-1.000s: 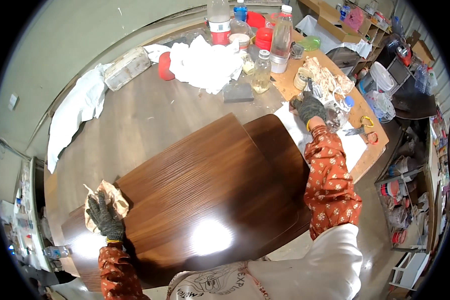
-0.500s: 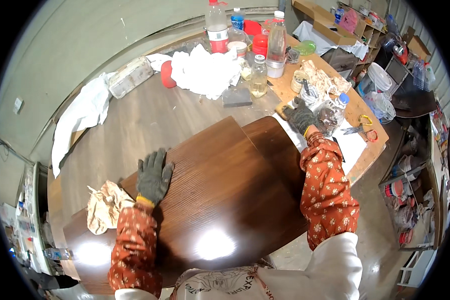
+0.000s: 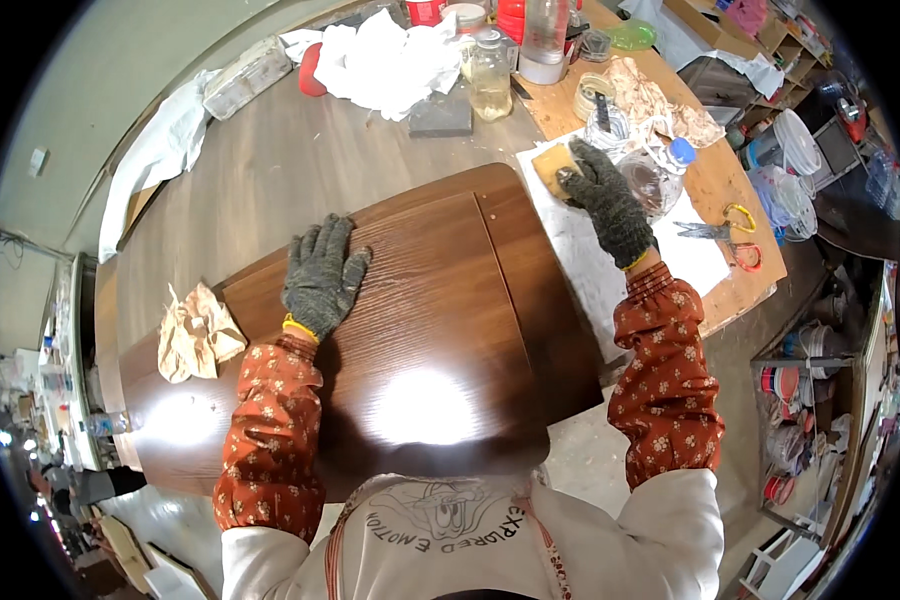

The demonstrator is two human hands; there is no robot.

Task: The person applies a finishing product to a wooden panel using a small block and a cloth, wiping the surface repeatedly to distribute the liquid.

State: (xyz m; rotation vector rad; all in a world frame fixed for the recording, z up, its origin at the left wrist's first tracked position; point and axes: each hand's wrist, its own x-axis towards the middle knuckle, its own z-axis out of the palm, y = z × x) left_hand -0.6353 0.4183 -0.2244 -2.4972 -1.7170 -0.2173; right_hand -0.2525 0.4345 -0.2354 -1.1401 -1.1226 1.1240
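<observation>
My left hand [image 3: 320, 278], in a dark grey knit glove, lies flat with fingers spread on a glossy dark brown wooden panel [image 3: 425, 300]. That panel rests on another brown board [image 3: 560, 320] whose rounded end shows at the right. My right hand [image 3: 610, 205], gloved alike, grips the right side of a tan sponge [image 3: 551, 172] with its thumb and fingers. The sponge sits over a white sheet [image 3: 570, 255] beside the panels. A clear plastic bottle with a blue cap [image 3: 660, 180] stands just right of my right hand.
Crumpled brown paper [image 3: 198, 335] lies left of my left hand. Scissors [image 3: 730, 235] are on the table's right side. Along the back are a grey block [image 3: 442, 115], a glass jar [image 3: 490, 80], a white cloth [image 3: 385, 65] and a coil of wire [image 3: 607, 125].
My view has tipped down, showing more of my chest and less of the wall. My right hand has shifted with the sponge, which shows more plainly. My left hand stays flat on the panel.
</observation>
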